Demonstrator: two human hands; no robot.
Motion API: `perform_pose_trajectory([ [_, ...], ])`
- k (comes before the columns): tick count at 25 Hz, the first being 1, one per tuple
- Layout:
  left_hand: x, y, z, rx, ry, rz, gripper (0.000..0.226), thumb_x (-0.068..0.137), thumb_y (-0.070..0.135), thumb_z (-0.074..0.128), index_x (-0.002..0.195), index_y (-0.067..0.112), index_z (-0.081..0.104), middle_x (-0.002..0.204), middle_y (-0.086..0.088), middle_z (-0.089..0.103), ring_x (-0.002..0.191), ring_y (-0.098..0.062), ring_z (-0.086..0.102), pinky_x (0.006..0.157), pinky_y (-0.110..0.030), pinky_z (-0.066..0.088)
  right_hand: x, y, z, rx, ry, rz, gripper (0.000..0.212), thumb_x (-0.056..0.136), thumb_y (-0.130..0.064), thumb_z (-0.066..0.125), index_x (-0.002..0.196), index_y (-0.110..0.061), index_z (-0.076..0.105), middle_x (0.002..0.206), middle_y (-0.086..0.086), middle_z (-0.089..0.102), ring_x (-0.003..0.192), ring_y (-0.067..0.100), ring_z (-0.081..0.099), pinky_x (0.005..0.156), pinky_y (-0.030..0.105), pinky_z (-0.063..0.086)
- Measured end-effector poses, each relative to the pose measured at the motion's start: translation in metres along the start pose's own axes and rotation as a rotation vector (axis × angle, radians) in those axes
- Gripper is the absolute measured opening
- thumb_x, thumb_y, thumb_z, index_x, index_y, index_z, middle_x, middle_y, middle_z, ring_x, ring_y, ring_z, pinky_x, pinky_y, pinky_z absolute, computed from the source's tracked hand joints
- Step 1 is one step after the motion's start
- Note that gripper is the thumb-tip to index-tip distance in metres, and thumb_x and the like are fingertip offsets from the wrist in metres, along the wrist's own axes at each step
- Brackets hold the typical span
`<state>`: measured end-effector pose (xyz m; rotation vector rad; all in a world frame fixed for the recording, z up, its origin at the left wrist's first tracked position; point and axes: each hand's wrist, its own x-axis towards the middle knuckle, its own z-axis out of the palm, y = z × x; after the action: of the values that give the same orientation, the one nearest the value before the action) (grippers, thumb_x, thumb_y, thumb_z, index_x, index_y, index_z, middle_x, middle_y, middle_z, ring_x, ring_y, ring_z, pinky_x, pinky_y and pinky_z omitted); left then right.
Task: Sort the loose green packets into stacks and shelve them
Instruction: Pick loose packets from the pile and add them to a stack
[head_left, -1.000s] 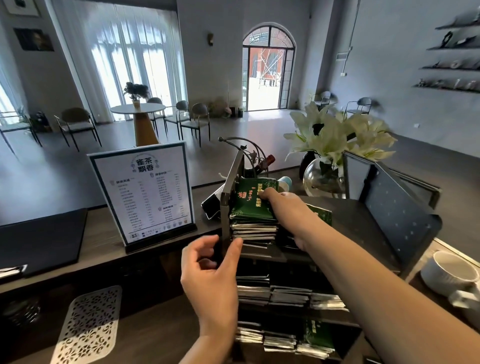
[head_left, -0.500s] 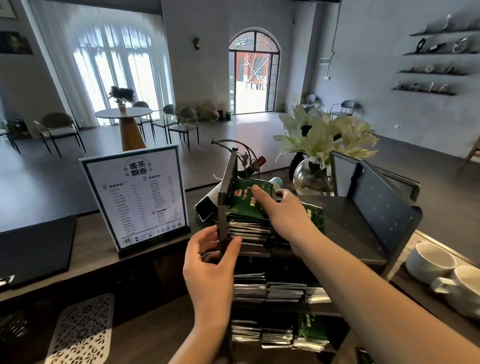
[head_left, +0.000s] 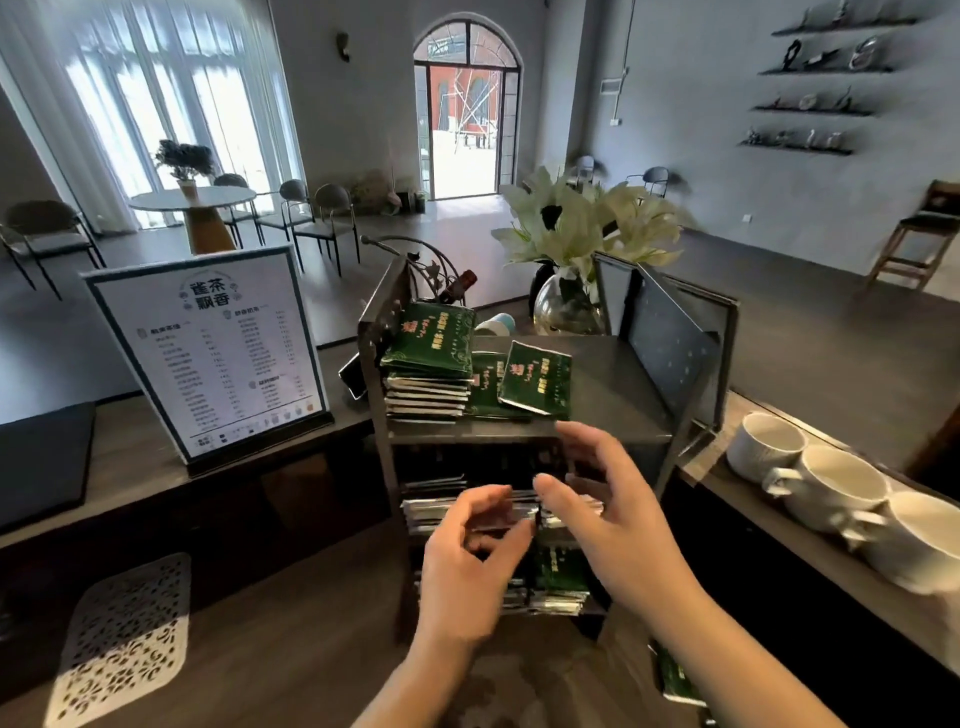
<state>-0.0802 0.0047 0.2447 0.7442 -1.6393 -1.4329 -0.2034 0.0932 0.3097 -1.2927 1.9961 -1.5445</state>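
A small dark rack (head_left: 375, 364) stands on the counter. On its top shelf a tall stack of green packets (head_left: 428, 343) sits at the left, with a low pile of packets (head_left: 535, 384) beside it. More stacks (head_left: 436, 512) fill the middle shelf and further packets (head_left: 558, 571) the bottom one. A loose green packet (head_left: 675, 680) lies on the counter at lower right. My left hand (head_left: 467, 561), fingers loosely curled, and my right hand (head_left: 602, 509), fingers spread, hover in front of the middle shelf. Both are blurred and I see nothing held.
A framed menu stand (head_left: 208, 353) is left of the rack and a white perforated mat (head_left: 124, 639) lies at lower left. A glass vase of white lilies (head_left: 566, 306) stands behind the rack. White cups (head_left: 831, 488) line the ledge at right.
My right hand let go of the top-shelf stack and dropped to the middle shelf. My left hand left the rack's left post and moved right and down beside it.
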Motion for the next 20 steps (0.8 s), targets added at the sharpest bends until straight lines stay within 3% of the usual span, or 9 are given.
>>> perform_pose_trajectory([
  [3, -0.016, -0.007, 0.032, 0.006, -0.148, -0.043, 0.034, 0.088, 0.01, 0.076, 0.113, 0.032, 0.068, 0.106, 0.016, 0.074, 0.102, -0.004, 0.069, 0.083, -0.019, 0.053, -0.042, 0.034, -0.023, -0.044, 0.04, 0.111, 0.06, 0.076, -0.061, 0.059, 0.132, -0.039, 0.051, 0.125, -0.02, 0.056, 0.12, -0.001, 0.053, 0.101, 0.028, 0.049],
  [5, -0.028, -0.015, 0.054, 0.04, -0.208, -0.073, 0.034, 0.089, 0.015, 0.076, 0.115, 0.035, 0.067, 0.108, 0.015, 0.072, 0.105, -0.001, 0.066, 0.086, -0.02, 0.053, -0.065, 0.056, -0.039, -0.082, 0.072, 0.171, 0.058, 0.074, -0.062, 0.058, 0.128, -0.042, 0.05, 0.123, -0.023, 0.055, 0.116, -0.007, 0.052, 0.092, 0.01, 0.045],
  [7, -0.041, -0.025, 0.078, 0.073, -0.26, -0.091, 0.033, 0.089, 0.021, 0.076, 0.116, 0.038, 0.067, 0.111, 0.014, 0.07, 0.104, 0.003, 0.064, 0.085, -0.016, 0.052, -0.087, 0.08, -0.058, -0.12, 0.1, 0.218, 0.054, 0.076, -0.059, 0.06, 0.127, -0.042, 0.05, 0.122, -0.026, 0.053, 0.115, -0.014, 0.048, 0.087, 0.002, 0.039],
  [10, -0.057, -0.041, 0.11, 0.092, -0.331, -0.127, 0.031, 0.088, 0.021, 0.077, 0.113, 0.037, 0.068, 0.109, 0.012, 0.07, 0.1, 0.002, 0.065, 0.083, -0.017, 0.052, -0.119, 0.118, -0.088, -0.16, 0.145, 0.299, 0.044, 0.085, -0.045, 0.069, 0.124, -0.039, 0.05, 0.121, -0.023, 0.053, 0.113, -0.012, 0.049, 0.091, 0.006, 0.038],
  [14, -0.07, -0.066, 0.152, 0.14, -0.469, -0.205, 0.029, 0.088, 0.014, 0.076, 0.111, 0.029, 0.069, 0.106, 0.003, 0.07, 0.094, -0.003, 0.065, 0.085, -0.023, 0.054, -0.162, 0.168, -0.126, -0.195, 0.254, 0.452, 0.037, 0.087, -0.037, 0.072, 0.118, -0.039, 0.052, 0.116, -0.016, 0.057, 0.1, -0.018, 0.051, 0.077, -0.001, 0.037],
  [17, -0.072, -0.094, 0.181, 0.181, -0.58, -0.237, 0.027, 0.088, 0.009, 0.076, 0.108, 0.026, 0.069, 0.103, 0.0, 0.07, 0.09, -0.002, 0.065, 0.084, -0.021, 0.053, -0.188, 0.209, -0.144, -0.219, 0.32, 0.574, 0.038, 0.087, -0.036, 0.074, 0.12, -0.032, 0.055, 0.117, -0.009, 0.06, 0.101, -0.006, 0.055, 0.078, 0.002, 0.038],
  [20, -0.069, -0.129, 0.205, 0.257, -0.719, -0.266, 0.026, 0.088, 0.008, 0.075, 0.104, 0.028, 0.069, 0.096, 0.005, 0.07, 0.081, 0.009, 0.062, 0.078, -0.011, 0.049, -0.208, 0.245, -0.147, -0.241, 0.344, 0.691, 0.046, 0.088, -0.039, 0.072, 0.127, -0.022, 0.057, 0.12, -0.007, 0.059, 0.111, 0.006, 0.055, 0.086, 0.012, 0.039],
])
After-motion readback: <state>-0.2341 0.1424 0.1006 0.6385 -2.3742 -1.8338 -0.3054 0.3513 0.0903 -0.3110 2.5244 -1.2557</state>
